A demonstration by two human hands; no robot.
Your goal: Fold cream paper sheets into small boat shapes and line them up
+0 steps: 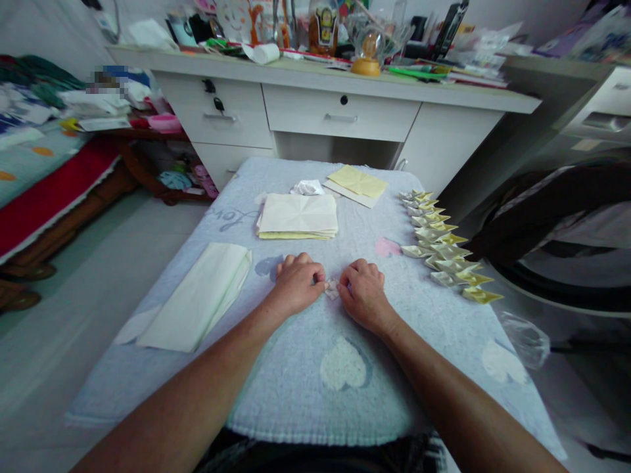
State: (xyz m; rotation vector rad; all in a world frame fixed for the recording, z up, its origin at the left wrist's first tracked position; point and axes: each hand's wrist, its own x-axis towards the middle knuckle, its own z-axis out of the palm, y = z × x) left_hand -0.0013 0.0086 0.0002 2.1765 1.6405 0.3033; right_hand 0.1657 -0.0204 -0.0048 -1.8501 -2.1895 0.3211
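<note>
Between my two hands, low over the middle of the cloth, is a small piece of folded paper (332, 290). My left hand (297, 284) pinches its left edge with thumb and forefinger, the other fingers curled in. On the opposite edge my right hand (363, 293) is closed as well, its fingertips partly hidden. Folded paper boats (446, 249), white and yellow, stand in rows to the right. Ahead of my left hand lies a stack of creased paper sheets (298, 215), white on top with yellow beneath.
A light blue cloth (290, 394) covers the table. Long folded white paper (197, 295) lies at the left. Behind the stack are a crumpled white tissue (308, 188) and a yellow creased sheet (358, 180). A cluttered white desk (305, 121) stands beyond; a clear plastic bag (525, 340) hangs at right.
</note>
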